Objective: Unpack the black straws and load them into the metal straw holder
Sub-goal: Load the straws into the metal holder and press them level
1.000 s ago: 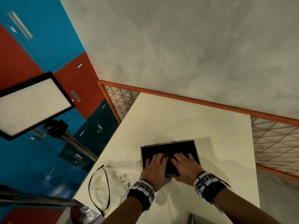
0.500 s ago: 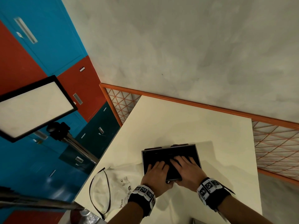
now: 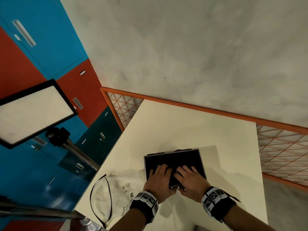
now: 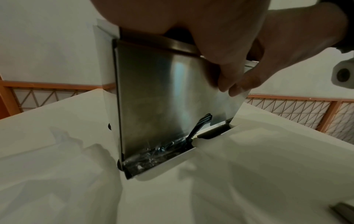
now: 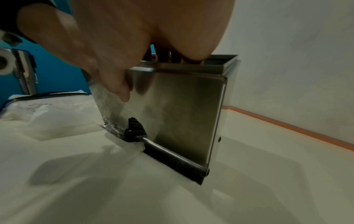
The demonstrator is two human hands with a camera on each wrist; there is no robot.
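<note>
The metal straw holder (image 3: 173, 157) stands on the cream table (image 3: 183, 127), its open top dark with black straws (image 3: 171, 160) that I cannot tell apart. My left hand (image 3: 159, 176) and right hand (image 3: 190, 178) lie side by side on that top, fingers stretched flat over the straws. Both thumbs hang down the steel front wall (image 4: 153, 98): the right thumb (image 4: 239, 84) and the left thumb (image 5: 118, 87). At the foot of the holder (image 5: 182, 113) are a black ribbed knob (image 5: 135, 128) and crinkled clear plastic wrap (image 4: 153, 153).
A white drawstring bag (image 3: 113, 195) lies flat left of the holder. A light panel on a tripod (image 3: 33, 112) stands off the table's left edge. An orange mesh railing (image 3: 200, 109) runs behind the table. A grey metal piece (image 4: 343, 212) lies near my side.
Both hands have stayed on the holder's top with only slight finger shifts. The head view has tilted a little, so the holder sits lower in the picture.
</note>
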